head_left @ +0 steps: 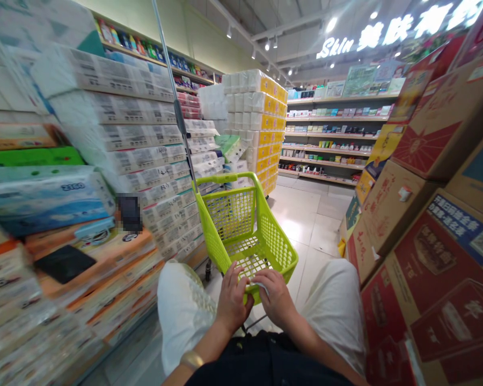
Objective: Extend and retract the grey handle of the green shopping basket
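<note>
A lime-green shopping cart (279,252) with a lattice basket stands between my knees, its near rim close to me. My left hand (233,295) is closed over that near rim, fingers on top and thumb below. Beside it, my right hand (274,292) bends over the same rim. Under the right fingers shows a thin white cloth-like piece (262,287), mostly hidden by the hand. Nothing large lies in the basket. A grey pole (179,115) rises at the cart's far left corner.
Stacked tissue packs (145,128) form a wall on the left, with a black flat object (65,264) lying on an orange pack. Cardboard cartons (398,206) rise close on the right. Pale floor tiles (295,214) lead to stocked shelves (334,118) at the back.
</note>
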The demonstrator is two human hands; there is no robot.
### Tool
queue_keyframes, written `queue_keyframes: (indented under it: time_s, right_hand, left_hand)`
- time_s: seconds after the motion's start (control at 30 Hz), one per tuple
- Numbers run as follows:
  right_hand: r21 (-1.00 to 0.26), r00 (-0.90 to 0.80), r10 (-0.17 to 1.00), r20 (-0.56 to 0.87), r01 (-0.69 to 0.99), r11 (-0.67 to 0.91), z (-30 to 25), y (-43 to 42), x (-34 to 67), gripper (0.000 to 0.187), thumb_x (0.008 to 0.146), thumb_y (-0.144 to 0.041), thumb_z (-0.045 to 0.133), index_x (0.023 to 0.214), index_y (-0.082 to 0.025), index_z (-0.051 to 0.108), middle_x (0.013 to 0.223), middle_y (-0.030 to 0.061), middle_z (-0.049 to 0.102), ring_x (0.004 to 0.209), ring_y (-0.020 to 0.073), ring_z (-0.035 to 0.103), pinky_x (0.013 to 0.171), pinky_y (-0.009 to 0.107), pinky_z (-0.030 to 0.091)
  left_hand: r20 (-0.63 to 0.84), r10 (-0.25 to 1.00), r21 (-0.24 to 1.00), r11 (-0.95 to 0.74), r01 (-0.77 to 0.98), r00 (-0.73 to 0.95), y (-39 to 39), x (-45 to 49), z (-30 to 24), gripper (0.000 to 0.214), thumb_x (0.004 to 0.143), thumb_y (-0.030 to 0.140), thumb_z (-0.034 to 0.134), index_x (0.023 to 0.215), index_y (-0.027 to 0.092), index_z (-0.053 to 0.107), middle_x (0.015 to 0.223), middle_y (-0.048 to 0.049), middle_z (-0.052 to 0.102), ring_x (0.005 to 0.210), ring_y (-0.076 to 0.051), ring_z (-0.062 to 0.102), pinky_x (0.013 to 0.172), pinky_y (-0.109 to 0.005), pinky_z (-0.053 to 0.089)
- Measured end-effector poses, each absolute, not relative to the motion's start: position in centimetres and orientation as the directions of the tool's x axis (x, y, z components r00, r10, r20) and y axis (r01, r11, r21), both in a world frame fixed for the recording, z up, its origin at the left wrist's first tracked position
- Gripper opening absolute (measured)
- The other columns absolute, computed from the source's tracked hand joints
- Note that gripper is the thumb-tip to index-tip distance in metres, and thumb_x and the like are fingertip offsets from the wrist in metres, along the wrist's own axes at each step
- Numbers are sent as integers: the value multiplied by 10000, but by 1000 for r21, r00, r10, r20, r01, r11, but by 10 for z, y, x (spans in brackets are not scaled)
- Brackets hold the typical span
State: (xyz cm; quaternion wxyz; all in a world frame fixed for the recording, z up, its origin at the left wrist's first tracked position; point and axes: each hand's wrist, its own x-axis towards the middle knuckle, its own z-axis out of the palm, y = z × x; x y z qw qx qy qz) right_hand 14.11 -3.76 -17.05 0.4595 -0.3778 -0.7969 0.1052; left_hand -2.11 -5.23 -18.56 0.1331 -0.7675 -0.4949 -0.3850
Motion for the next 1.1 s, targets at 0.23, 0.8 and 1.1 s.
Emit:
queue_keyframes:
  time_s: [0.23, 0.8, 1.1]
  right_hand:
    - [-584, -50, 761, 646, 609, 536, -173, -26, 156, 325, 760, -24, 474, 916, -207, 692, 1003, 77, 655, 1008, 232, 555, 921, 410, 428]
    - [-565, -56, 769, 637, 644, 515, -175, -23, 157, 332, 759, -30, 473, 914, -217, 699, 1020, 76, 656, 1037, 241, 553, 931, 415, 415]
    - [-533, -166, 759, 630, 619, 578, -173, -29, 151, 362, 760, -18, 473, 952, -234, 691, 1019, 54, 663, 1021, 225, 557, 933, 404, 408]
  left_hand:
    - [709, 678, 206, -464, 862, 195, -53, -19, -185, 280, 673, 86, 546, 935, 186, 558, 1225, -125, 528, 1348, -344, 357, 1061, -529, 418]
    - [709, 677, 212, -472, 856, 198, -53, -20, -184, 291, 665, 83, 549, 936, 188, 558, 1224, -130, 532, 1347, -344, 355, 1059, -530, 416]
    - [720, 660, 181, -478, 859, 216, -53, -21, -185, 283, 680, 86, 535, 946, 181, 552, 1220, -135, 525, 1343, -348, 353, 1045, -536, 431]
